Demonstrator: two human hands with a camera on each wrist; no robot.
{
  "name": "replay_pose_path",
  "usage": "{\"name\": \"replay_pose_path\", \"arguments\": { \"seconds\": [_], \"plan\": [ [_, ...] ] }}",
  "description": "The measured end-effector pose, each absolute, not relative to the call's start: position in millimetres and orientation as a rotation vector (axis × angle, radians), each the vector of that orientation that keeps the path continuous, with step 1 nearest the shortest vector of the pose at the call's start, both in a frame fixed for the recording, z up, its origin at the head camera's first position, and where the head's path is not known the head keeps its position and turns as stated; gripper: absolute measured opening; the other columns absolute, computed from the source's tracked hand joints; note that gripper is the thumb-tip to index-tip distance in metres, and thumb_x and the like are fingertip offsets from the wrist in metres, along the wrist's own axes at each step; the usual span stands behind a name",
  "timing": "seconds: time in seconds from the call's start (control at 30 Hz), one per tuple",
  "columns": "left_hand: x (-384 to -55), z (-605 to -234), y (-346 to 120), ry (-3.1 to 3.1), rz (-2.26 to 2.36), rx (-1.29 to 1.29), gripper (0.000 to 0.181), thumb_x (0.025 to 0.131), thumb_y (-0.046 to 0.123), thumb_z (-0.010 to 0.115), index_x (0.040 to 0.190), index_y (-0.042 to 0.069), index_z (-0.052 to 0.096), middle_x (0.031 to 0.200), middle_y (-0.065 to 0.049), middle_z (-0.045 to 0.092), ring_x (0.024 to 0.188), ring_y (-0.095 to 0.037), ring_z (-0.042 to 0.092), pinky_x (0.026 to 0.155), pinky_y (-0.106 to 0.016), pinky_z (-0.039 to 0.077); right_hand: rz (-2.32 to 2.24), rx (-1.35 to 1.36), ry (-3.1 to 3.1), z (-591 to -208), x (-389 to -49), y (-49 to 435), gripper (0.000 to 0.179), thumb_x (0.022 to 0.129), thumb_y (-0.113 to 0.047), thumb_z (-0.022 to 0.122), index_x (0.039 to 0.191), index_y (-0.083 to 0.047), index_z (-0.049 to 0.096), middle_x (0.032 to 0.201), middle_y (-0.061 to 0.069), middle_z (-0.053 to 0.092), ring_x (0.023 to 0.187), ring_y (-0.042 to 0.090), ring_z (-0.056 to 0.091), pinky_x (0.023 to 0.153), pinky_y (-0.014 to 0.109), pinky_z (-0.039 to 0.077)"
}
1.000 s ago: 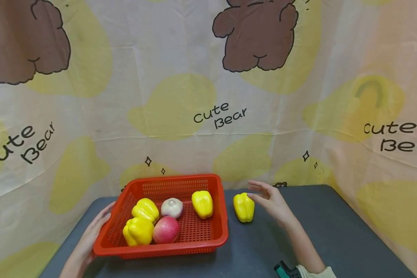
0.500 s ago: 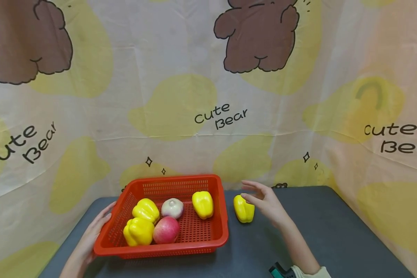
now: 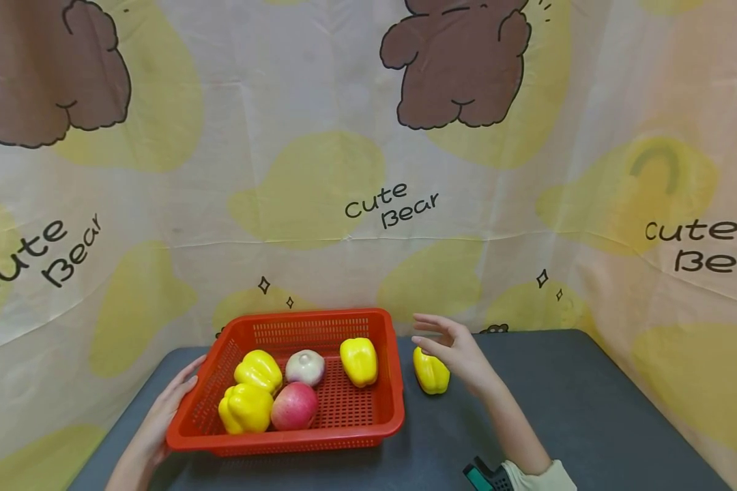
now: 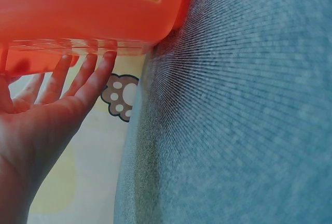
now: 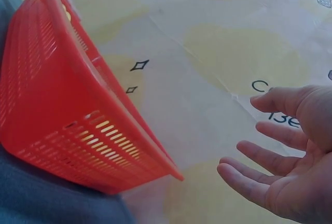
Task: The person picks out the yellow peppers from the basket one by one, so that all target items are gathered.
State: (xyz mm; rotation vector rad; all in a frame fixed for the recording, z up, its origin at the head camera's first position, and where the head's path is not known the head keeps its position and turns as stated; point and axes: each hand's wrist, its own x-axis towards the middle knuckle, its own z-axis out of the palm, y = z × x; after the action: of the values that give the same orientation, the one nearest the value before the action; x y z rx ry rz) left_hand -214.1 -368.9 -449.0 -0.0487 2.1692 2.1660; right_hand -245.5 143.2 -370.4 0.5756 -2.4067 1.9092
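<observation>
A red perforated plastic basket (image 3: 282, 440) sits at the table's centre left. My left hand (image 3: 162, 412) rests along its left side; in the left wrist view the extended fingers (image 4: 96, 81) touch the basket wall. My right hand (image 3: 457, 351) hovers right of the basket, fingers spread and slightly bent, holding nothing. A yellow bell pepper (image 3: 432, 376) lies on the table beneath that hand, its top end partly hidden by it. Inside the basket are three more yellow bell peppers (image 3: 359, 363), a whitish-purple bulb (image 3: 305, 367) and a pinkish-red round fruit (image 3: 294, 406).
A dark grey table (image 3: 589, 409) carries the basket and the loose pepper. Close behind it hangs a printed curtain (image 3: 319, 273) with bears and lettering. A teal and black device (image 3: 485, 475) is strapped on the right wrist.
My right hand has drifted left over the loose pepper, toward the basket's right rim, fingers still spread. The left hand, basket and vegetables have stayed in place.
</observation>
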Motion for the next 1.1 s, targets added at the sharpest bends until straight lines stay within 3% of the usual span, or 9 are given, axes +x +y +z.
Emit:
{"name": "replay_pose_path", "arguments": {
  "seconds": [0.7,1.1],
  "plan": [
    [-214.5,-451.4,-370.9,2.165,2.17,0.002,0.06,0.117,0.04,0.033,0.169,0.019,0.01,0.121,0.031,0.061,0.108,-0.003,0.069,0.088,-0.037,0.063,2.004,0.635,-2.431,-359.9,-265.0,106.8,0.051,0.104,-0.014,0.068,0.149,0.003,0.053,0.147,0.029,0.057,0.129,0.042,0.062,0.102,0.05,0.057],
    [-214.0,-453.7,-371.8,2.149,2.204,0.054,0.055,0.117,0.037,0.033,0.167,0.023,0.015,0.122,0.028,0.064,0.108,-0.007,0.07,0.086,-0.037,0.063,1.977,0.532,-2.492,-357.6,-274.1,81.6,0.044,0.102,-0.011,0.068,0.144,0.001,0.06,0.141,0.027,0.061,0.121,0.038,0.066,0.098,0.051,0.059]
  ]
}}
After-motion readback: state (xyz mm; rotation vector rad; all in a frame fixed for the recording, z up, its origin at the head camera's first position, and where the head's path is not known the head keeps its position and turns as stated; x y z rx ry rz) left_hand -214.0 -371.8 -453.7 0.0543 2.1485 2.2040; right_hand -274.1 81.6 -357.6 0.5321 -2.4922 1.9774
